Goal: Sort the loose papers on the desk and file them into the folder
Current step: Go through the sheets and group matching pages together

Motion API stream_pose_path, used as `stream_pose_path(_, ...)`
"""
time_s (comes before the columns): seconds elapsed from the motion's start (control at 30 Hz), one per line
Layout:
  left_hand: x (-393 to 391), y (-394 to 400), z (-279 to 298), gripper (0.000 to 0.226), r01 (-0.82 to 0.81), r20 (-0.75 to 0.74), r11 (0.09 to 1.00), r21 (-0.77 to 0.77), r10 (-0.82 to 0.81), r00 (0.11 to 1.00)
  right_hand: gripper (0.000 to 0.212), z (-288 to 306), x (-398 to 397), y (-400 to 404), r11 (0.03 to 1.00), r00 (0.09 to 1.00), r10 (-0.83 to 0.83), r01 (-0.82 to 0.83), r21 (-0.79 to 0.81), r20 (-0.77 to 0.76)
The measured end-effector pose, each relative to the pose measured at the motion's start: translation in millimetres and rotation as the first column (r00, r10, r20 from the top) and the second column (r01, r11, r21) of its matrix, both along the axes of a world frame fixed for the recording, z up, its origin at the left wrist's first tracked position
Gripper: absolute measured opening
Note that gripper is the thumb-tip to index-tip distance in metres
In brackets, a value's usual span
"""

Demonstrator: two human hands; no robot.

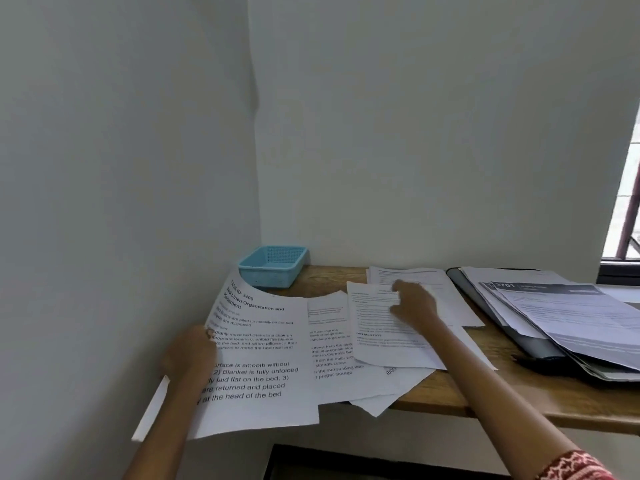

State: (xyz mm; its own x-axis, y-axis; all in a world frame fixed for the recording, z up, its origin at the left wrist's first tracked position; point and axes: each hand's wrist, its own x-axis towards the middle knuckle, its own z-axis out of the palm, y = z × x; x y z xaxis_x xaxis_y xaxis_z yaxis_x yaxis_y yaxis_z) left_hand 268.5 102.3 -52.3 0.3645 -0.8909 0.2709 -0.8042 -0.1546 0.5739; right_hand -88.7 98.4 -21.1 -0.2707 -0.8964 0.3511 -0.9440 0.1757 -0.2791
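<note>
The left hand [192, 355] grips the left edge of a printed sheet [259, 362], fingers curled round it, and holds it raised and bowed so that its lower part hangs past the front edge of the worktop [450, 389] while its top curls toward the wall corner. The right hand [414, 303] reaches across with fingers fairly straight and lies on top of a loose page [377, 327]; whether it pinches the page cannot be told through the blur. That page tops a fanned spread of loose papers [332, 358] that overlap one another in the middle of the worktop, and the corners of the lowest ones stick out over the front edge. Another page [415, 282] lies behind the right hand, close to the back wall. To the right, just beside the spread, a dark folder [491, 306] lies open and flat with a stack of papers [571, 320] on it, the stack skewed so its sheets show stepped edges; the folder reaches near the front edge at the right. A light blue basket [272, 270] stands in the back left corner, against both walls, with a strip of bare wood between it and the spread. Bare wood also shows along the front edge between the spread and the folder. A patterned red sleeve [571, 465] covers the right upper arm at the bottom of the view.
</note>
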Motion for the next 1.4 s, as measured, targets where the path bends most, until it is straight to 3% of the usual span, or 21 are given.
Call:
stream_pose_path(0.13, 4.4, 11.6, 4.3, 0.026, -0.037, 0.019, 0.999, -0.003, 0.037, 0.999, 0.026, -5.0, 57.5, 11.8, 0.906, 0.894, 0.419, -0.423, -0.013, 0.156)
stream_pose_path(0.27, 13.6, 27.2, 13.3, 0.028, -0.087, 0.047, 0.993, -0.075, 0.09, 0.995, 0.04, -2.3, 103.0, 34.9, 0.771, 0.778, 0.592, -0.623, 0.134, 0.211)
stream_pose_path(0.47, 28.5, 43.6, 22.5, 0.029, -0.164, 0.146, 0.986, -0.032, 0.167, 0.975, 0.076, 7.9, 130.0, 66.8, 0.631, 0.752, 0.651, -0.611, 0.479, 0.102)
stream_pose_path(0.6, 36.9, 53.2, 24.6, 0.029, -0.189, 0.174, 0.981, -0.041, 0.193, 0.966, 0.086, -0.6, 141.9, 76.6, 0.618, 0.73, 0.683, -0.588, 0.522, 0.014)
stream_pose_path(0.67, 40.8, 59.2, 28.1, 0.029, -0.212, 0.173, 0.976, -0.043, 0.216, 0.961, 0.063, -1.5, 141.5, 76.4, 0.643, 0.73, 0.682, -0.625, 0.443, 0.041)
stream_pose_path(0.73, 47.0, 64.9, 31.9, 0.028, -0.221, 0.171, 0.973, -0.061, 0.228, 0.958, 0.024, 1.8, 137.4, 74.9, 0.665, 0.721, 0.685, -0.678, 0.314, 0.108)
stream_pose_path(0.77, 50.5, 67.8, 34.2, 0.027, -0.221, 0.173, 0.972, -0.072, 0.231, 0.958, 0.018, 3.4, 134.4, 74.9, 0.694, 0.728, 0.675, -0.682, 0.231, 0.121)
stream_pose_path(0.87, 57.6, 75.3, 41.4, 0.024, -0.219, 0.178, 0.972, -0.086, 0.231, 0.957, 0.025, 6.7, 121.1, 69.9, 0.816, 0.796, 0.576, -0.575, -0.066, 0.184)
stream_pose_path(0.97, 57.0, 79.0, 43.4, 0.025, -0.218, 0.182, 0.973, -0.075, 0.229, 0.956, 0.029, 18.5, 108.0, 67.6, 0.865, 0.751, 0.492, -0.361, -0.349, 0.441)
stream_pose_path(1.1, 40.9, 76.1, 39.9, 0.027, -0.167, 0.181, 0.985, -0.039, 0.172, 0.968, 0.022, 56.9, 97.0, 71.7, 0.741, 0.707, 0.544, -0.154, -0.654, 0.451)
stream_pose_path(1.2, 17.0, 66.9, 40.8, 0.028, -0.1, 0.125, 0.995, -0.025, 0.102, 0.987, 0.022, 85.9, 86.3, 73.7, 0.57, 0.786, 0.522, -0.033, -0.821, 0.331)
stream_pose_path(1.27, -1.0, 59.5, 39.4, 0.03, -0.048, 0.091, 0.999, 0.013, 0.046, 0.995, 0.027, 96.3, 76.9, 68.3, 0.481, 0.836, 0.489, -0.022, -0.876, 0.248)
stream_pose_path(1.4, -29.0, 38.6, 27.0, 0.025, 0.041, 0.075, 0.999, 0.032, -0.043, 0.996, 0.033, 99.6, 68.2, 58.3, 0.469, 0.884, 0.457, -0.148, -0.871, 0.096)
